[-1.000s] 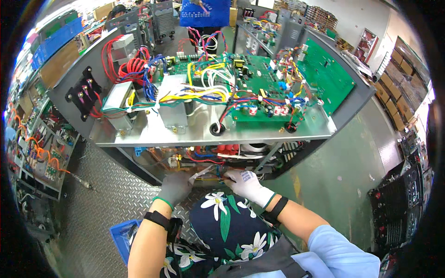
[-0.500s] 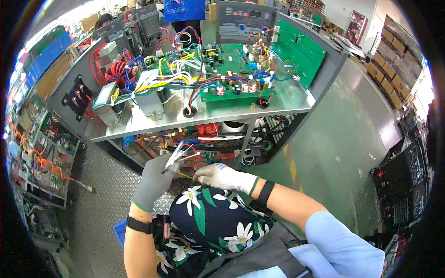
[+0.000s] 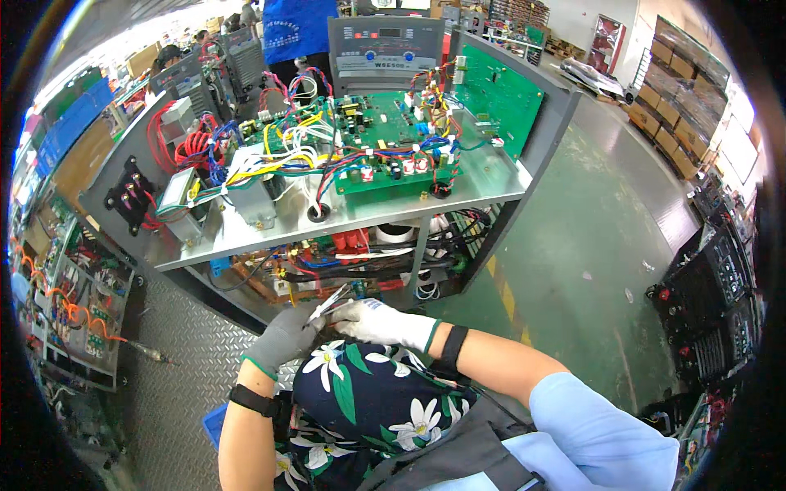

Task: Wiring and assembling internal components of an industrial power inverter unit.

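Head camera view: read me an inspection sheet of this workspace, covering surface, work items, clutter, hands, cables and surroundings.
Surface: silver sheet-metal shelf in an open grey metal cabinet, carrying a flat green circuit board.
Work items: thin white strips, in front of the cabinet's lower part.
Clutter: small pale scraps on the green floor.
Hands: grey-gloved left hand holds the strips; white-gloved right hand is close by, its grip unclear.
Cables: looped red cables above the shelf; thick black cables below it.
Surroundings: brown cardboard boxes stacked at far right.
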`<state>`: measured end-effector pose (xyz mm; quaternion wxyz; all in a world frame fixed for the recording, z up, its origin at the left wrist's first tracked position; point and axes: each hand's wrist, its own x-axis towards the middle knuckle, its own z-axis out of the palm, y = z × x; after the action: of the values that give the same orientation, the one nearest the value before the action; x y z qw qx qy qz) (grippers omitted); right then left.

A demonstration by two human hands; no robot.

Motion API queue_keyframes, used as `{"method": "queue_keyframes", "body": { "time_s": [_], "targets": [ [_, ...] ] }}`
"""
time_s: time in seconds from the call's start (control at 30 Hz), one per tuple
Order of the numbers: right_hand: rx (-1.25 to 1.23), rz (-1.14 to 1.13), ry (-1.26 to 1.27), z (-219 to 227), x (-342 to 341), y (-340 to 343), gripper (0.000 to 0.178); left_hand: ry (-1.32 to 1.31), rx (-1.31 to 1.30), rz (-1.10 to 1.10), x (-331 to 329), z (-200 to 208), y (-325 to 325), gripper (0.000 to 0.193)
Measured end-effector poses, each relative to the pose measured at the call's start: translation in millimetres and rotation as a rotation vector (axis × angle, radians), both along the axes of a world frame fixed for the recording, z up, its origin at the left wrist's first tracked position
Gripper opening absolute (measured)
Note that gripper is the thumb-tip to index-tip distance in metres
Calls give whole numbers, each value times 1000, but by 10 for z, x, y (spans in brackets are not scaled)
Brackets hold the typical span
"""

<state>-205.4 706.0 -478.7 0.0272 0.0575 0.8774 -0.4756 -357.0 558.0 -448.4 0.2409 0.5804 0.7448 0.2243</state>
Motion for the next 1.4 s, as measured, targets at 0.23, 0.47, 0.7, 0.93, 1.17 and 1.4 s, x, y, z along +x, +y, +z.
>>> {"method": "queue_keyframes", "body": {
  "time_s": [0.23, 0.47, 0.7, 0.93, 1.17, 1.4],
  "targets": [
    [-21, -240, 11, 93, 324, 93, 37, -105, -148, 152, -36, 24, -19, 36],
    [-536, -1095, 551, 307, 1228, 740, 37, -126, -162, 224, -10, 101, -131, 35],
    [-797, -1121, 619, 371, 1164, 1105, 26, -156, -122, 219, -9, 81, -179, 34],
    [-1145, -886, 716, 268, 1045, 970, 19, -88, -189, 264, -73, 3, -208, 37],
    [-1310, -816, 738, 188, 868, 967, 20, -92, -119, 245, -78, 17, -215, 38],
    [-1437, -820, 778, -28, 797, 990, 17, -97, -129, 237, -83, 23, -232, 37]
  ]
}}
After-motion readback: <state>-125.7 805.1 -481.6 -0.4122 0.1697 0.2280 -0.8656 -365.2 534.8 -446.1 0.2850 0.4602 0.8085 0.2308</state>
